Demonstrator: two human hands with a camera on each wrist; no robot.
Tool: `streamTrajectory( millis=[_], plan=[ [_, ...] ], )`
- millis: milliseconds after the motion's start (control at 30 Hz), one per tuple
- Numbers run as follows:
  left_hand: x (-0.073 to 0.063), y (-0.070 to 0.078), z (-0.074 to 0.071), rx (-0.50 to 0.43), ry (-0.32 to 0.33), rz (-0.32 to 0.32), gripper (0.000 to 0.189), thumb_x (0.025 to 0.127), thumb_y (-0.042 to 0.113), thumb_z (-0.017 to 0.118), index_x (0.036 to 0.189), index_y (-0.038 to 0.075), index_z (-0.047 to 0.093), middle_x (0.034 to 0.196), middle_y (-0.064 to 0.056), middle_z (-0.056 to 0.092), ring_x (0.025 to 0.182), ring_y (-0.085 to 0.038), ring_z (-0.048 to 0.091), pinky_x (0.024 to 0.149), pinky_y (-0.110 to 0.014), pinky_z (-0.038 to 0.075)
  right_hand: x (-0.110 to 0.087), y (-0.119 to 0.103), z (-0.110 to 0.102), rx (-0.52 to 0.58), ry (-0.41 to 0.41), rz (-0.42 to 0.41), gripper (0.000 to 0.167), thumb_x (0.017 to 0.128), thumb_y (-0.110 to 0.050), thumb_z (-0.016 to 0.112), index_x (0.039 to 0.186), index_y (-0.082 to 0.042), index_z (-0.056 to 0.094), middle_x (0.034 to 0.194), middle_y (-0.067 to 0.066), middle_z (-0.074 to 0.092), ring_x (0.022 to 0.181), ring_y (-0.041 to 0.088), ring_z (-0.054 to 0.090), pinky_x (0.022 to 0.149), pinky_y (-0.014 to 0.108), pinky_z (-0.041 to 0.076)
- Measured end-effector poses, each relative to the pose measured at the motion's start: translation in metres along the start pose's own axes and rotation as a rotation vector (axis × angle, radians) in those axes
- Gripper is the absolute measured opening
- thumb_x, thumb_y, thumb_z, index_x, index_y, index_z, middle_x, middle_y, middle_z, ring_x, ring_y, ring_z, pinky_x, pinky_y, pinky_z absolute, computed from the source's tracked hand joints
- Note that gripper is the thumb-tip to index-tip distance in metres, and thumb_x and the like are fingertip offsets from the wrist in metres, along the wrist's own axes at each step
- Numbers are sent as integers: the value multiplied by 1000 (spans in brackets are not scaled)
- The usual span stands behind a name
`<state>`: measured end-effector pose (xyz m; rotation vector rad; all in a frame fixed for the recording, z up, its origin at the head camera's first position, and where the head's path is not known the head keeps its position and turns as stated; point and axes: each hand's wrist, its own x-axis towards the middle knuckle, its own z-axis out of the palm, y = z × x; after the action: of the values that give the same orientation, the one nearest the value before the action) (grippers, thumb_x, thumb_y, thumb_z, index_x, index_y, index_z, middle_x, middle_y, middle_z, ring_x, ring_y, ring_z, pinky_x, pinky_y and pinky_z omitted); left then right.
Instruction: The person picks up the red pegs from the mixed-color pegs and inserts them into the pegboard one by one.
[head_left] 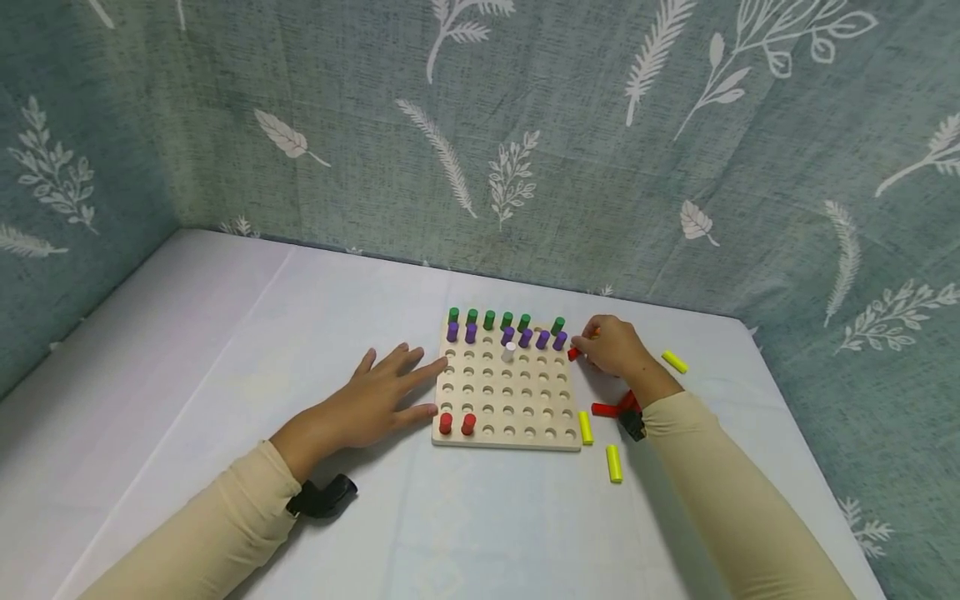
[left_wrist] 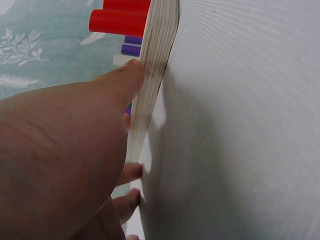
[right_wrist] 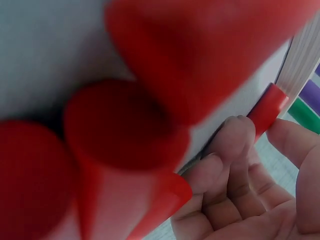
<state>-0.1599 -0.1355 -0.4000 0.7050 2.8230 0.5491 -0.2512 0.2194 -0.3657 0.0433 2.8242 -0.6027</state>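
Observation:
A wooden pegboard lies on the table. Green pegs stand along its back row and purple pegs in the row before it. One white peg is upright just in front of these, and two red pegs fill holes at the front left. My left hand is spread, its thumb and a fingertip touching the board's left edge. At the right edge, my right hand pinches a red peg between thumb and fingers, close to the tabletop.
Loose red pegs lie under my right wrist, partly hidden by it. Yellow pegs are scattered right of the board, one farther back. Something orange shows beside the right fingers. A patterned curtain hangs behind the table.

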Motion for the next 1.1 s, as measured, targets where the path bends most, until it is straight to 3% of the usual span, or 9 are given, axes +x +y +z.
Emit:
streamTrajectory(
  millis=[367, 700, 1100],
  plan=[
    [0, 2, -3, 2, 4, -8, 71, 96, 53, 59, 158, 31, 31, 162, -16, 32, 154, -41, 18, 120, -68, 5, -4, -9, 2, 21, 7, -10, 18, 97, -22, 63, 91, -5, 60, 74, 4, 61, 65, 13, 55, 57, 23, 45],
    [1, 3, -3, 6, 4, 1, 71, 96, 53, 59, 158, 31, 32, 162, -17, 33, 153, -41, 19, 120, -69, 6, -10, -7, 2, 56, 4, 28, 15, 97, -20, 58, 100, -5, 60, 84, 8, 63, 69, 15, 57, 58, 23, 47],
    [2, 2, 0, -1, 16, 9, 70, 96, 53, 59, 157, 32, 32, 161, -17, 33, 153, -42, 20, 119, -69, 6, -37, 1, -1, 209, 97, -49, 27, 100, -24, 55, 116, -5, 67, 91, 11, 71, 68, 21, 66, 59, 27, 49]
  ],
)
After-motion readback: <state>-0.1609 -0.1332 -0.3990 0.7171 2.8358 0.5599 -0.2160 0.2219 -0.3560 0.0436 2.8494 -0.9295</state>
